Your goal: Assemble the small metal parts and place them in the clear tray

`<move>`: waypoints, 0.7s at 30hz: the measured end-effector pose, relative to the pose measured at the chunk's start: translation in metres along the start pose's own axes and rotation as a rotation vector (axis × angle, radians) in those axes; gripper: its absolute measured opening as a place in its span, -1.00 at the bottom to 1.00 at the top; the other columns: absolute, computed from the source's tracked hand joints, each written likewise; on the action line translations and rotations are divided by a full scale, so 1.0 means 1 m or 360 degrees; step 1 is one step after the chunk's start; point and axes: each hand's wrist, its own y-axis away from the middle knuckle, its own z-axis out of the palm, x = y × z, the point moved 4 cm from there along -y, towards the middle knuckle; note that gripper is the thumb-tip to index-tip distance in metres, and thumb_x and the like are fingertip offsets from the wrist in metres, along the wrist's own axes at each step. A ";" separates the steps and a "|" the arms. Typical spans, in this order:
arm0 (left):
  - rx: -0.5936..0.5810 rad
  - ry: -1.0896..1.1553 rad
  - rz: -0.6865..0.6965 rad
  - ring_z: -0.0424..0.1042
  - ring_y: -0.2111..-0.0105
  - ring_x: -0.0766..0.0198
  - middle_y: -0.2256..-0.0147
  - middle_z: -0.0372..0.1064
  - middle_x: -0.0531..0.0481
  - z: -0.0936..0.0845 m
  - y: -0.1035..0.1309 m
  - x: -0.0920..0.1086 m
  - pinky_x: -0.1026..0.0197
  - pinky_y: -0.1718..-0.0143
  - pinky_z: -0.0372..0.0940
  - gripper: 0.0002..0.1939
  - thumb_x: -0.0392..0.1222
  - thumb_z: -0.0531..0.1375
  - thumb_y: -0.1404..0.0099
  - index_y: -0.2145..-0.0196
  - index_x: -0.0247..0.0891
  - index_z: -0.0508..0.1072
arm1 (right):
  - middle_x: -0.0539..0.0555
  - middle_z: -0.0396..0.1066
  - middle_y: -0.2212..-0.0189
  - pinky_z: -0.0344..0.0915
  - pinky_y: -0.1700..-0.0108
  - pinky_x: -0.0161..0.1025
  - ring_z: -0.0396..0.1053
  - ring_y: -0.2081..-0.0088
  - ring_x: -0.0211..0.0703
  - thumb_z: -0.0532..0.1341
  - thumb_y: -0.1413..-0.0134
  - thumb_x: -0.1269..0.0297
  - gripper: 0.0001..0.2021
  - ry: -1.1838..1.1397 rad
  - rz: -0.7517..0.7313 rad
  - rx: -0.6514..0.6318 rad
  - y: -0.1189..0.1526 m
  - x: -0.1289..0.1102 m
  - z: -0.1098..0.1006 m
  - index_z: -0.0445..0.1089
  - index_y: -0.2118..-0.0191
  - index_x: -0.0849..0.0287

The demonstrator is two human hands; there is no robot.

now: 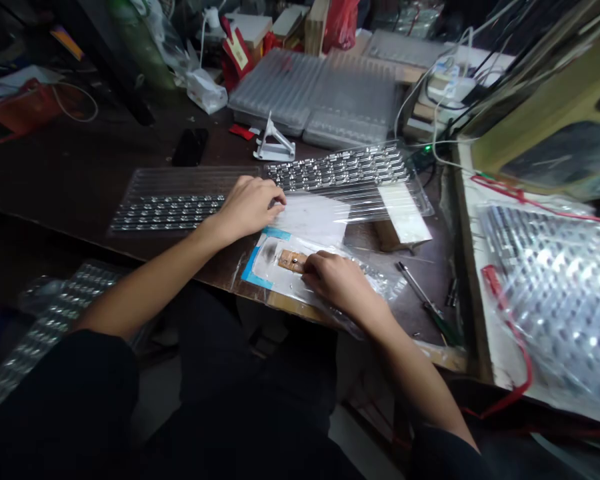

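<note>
My left hand [253, 205] is curled above the inner end of a clear ribbed tray [190, 177], where rows of small shiny metal parts [175, 212] lie. Its thumb and forefinger bend toward each other over a white sheet [315, 215]; anything between them is too small to make out. Closer to the table's front edge, my right hand [337, 281] has its fingers closed at the right end of a small brown block [291, 261]. A tiny shiny piece sits on that block. Beneath is a white pad with blue tape [257, 268] at its left edge.
A second tray [337, 167] full of metal parts leans on a white-topped block [404, 213]. Behind stand stacked clear trays [280, 87], a white folding stand [275, 143] and a black phone [191, 147]. A screwdriver [425, 297] lies right; bagged parts [550, 300] rest beyond the ledge.
</note>
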 end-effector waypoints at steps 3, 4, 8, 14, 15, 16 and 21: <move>0.0049 0.0046 0.0086 0.42 0.09 0.08 0.16 0.52 -0.07 0.003 -0.020 0.017 0.01 -0.05 0.13 -0.80 -0.15 0.17 -0.30 0.21 -0.20 0.58 | 0.16 0.52 0.21 0.18 0.31 -0.25 0.47 0.26 -0.09 0.07 -0.26 0.35 -0.79 -0.0018 -0.0008 0.0000 0.000 0.001 0.003 0.46 0.20 0.20; 0.0066 0.0066 0.0114 0.42 0.09 0.08 0.16 0.53 -0.07 0.005 -0.028 0.023 0.02 -0.05 0.14 -0.80 -0.16 0.17 -0.30 0.22 -0.21 0.58 | 0.16 0.52 0.21 0.18 0.30 -0.26 0.47 0.26 -0.09 0.06 -0.25 0.38 -0.79 -0.0023 -0.0009 0.0001 0.001 0.001 0.004 0.46 0.20 0.21; 0.0118 0.0229 0.0192 0.45 0.11 0.12 0.16 0.54 -0.06 0.012 -0.070 0.046 0.08 -0.01 0.20 -0.79 -0.19 0.15 -0.30 0.23 -0.23 0.59 | 0.16 0.52 0.22 0.17 0.31 -0.27 0.46 0.27 -0.11 0.08 -0.20 0.44 -0.81 -0.0037 -0.0002 0.0008 0.001 0.002 0.003 0.43 0.18 0.21; 0.0116 0.0421 0.0211 0.46 0.13 0.11 0.15 0.54 -0.07 0.033 -0.133 0.075 0.09 0.02 0.26 -0.73 -0.23 0.13 -0.27 0.17 -0.22 0.60 | 0.12 0.51 0.22 0.17 0.29 -0.29 0.45 0.27 -0.14 0.09 -0.24 0.42 -0.83 -0.0132 -0.0083 0.0087 0.004 0.006 0.003 0.43 0.20 0.18; 0.0121 0.0427 0.0235 0.46 0.13 0.11 0.15 0.54 -0.08 0.036 -0.139 0.079 0.09 0.02 0.26 -0.73 -0.24 0.13 -0.26 0.18 -0.22 0.60 | 0.12 0.51 0.22 0.17 0.28 -0.29 0.45 0.27 -0.15 0.08 -0.25 0.42 -0.82 -0.0146 -0.0084 0.0084 0.004 0.007 0.003 0.44 0.20 0.18; 0.0131 0.0431 0.0260 0.45 0.12 0.10 0.15 0.54 -0.08 0.037 -0.144 0.084 0.08 0.02 0.26 -0.73 -0.25 0.13 -0.25 0.18 -0.22 0.60 | 0.13 0.51 0.22 0.18 0.27 -0.29 0.45 0.27 -0.15 0.07 -0.26 0.42 -0.80 -0.0157 -0.0083 0.0084 0.005 0.007 0.003 0.45 0.20 0.18; 0.0167 0.0448 0.0333 0.43 0.10 0.03 0.14 0.53 -0.12 0.042 -0.156 0.105 0.04 0.01 0.24 -0.76 -0.20 0.18 -0.20 0.22 -0.25 0.61 | 0.10 0.50 0.21 0.20 0.25 -0.31 0.45 0.24 -0.16 0.06 -0.29 0.44 -0.76 -0.0244 -0.0092 0.0129 0.007 0.007 -0.003 0.47 0.13 0.15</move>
